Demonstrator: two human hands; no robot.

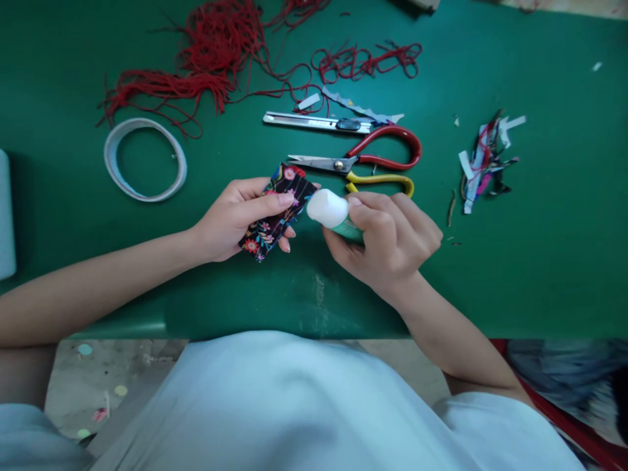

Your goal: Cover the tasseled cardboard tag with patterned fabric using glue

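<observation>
glue tube meets floral cloth

left hand (230, 222) fingers pinch a folded floral cloth (275, 210) just above the green worktop (540, 261). right hand (387, 239) is curled tight round a glue tube (330, 209), its white cap beside the cloth. scissors (363, 160) lie just beyond.

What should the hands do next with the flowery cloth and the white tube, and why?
Probably bring the tube's white tip onto the cloth. The right hand points it at the cloth edge, nearly touching, while the left hand pinches the cloth steady above the green table.

Scissors (353, 160) behind hands, tape roll (145, 159) left, scraps (483, 167) right, knife (318, 122) behind scissors
</observation>
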